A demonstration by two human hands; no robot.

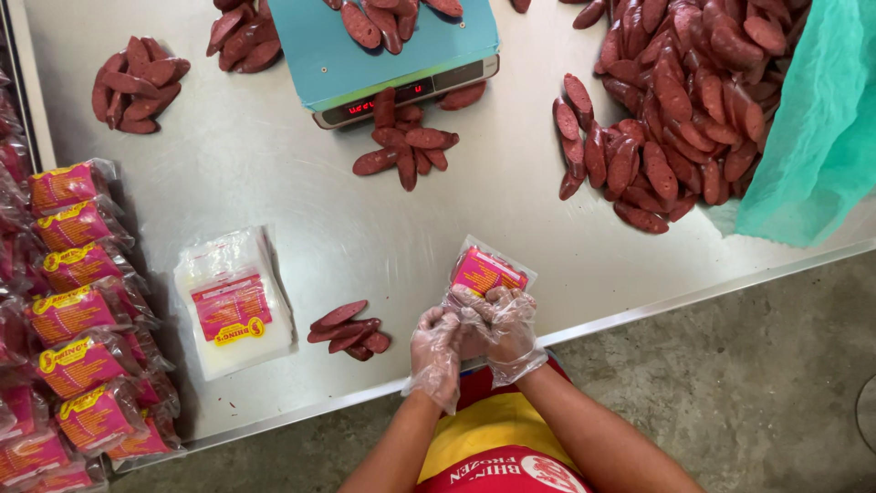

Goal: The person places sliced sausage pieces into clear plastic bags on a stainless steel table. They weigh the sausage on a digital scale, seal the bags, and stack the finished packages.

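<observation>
Head view: hands (474, 333) grip clear pouch (486, 271), pink-yellow label.

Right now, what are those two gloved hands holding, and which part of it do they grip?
Both the left hand and the right hand hold one small clear packet with a pink label, gripping its near, open end; its far end rests on the steel table.

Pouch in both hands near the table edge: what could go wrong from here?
1. Both gloved hands, left and right, hold the pouch right at the table edge; a slipped sausage could fall to the floor.
2. The small sausage pile lies beside the left hand; a nudge might scatter it.
</observation>
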